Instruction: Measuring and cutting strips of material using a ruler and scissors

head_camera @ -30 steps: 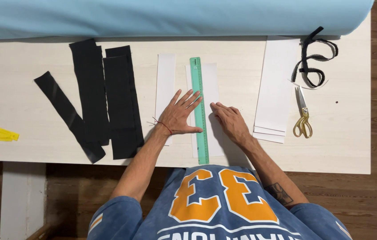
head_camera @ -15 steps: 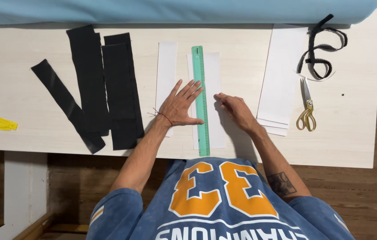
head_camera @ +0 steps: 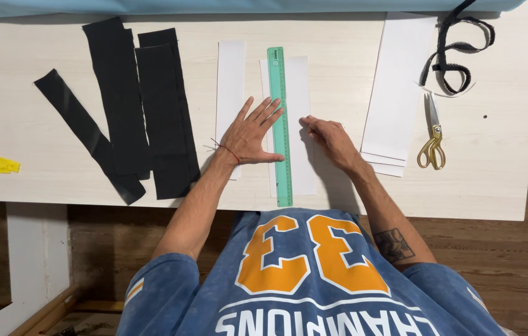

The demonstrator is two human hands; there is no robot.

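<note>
While the left hand lies spread flat, pinning the green ruler on a white strip, the right hand presses curled fingers beside it, pinching nothing.

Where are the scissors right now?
In the head view, the gold-handled scissors lie on the table's right side, just right of the stack of white paper strips and below the coiled black strap, beyond the right hand.
</note>
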